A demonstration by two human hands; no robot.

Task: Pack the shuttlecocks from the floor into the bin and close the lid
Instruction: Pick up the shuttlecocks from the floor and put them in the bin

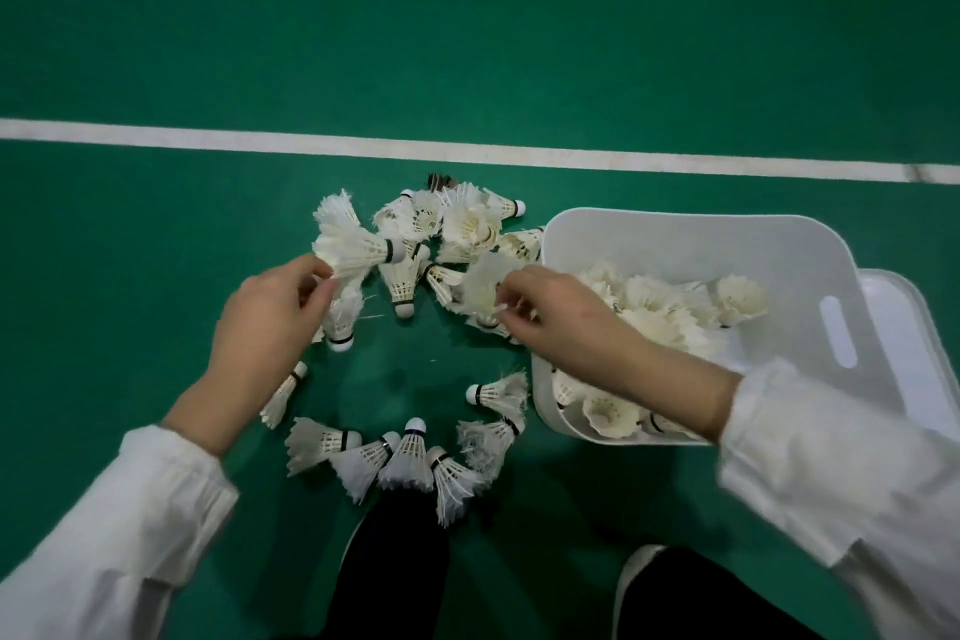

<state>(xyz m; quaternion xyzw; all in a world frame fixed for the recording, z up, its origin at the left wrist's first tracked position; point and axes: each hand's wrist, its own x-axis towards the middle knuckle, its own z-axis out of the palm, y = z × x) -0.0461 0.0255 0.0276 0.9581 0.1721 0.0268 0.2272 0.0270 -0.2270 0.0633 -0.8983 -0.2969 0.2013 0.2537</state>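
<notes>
beside the bin [675, 239], left grip [270, 314] and right grip [553, 309] each pinch shuttlecock feathers [350, 244] (fragile), so lift lightly.

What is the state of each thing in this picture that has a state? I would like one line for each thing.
left hand: grips the first shuttlecock by its feathers.
right hand: pinches the feathers of the second shuttlecock.
bin: open, partly filled with shuttlecocks.
lid: off, lying beside the bin.
floor shuttlecocks: many not yet packed, most lying on their sides.
</notes>
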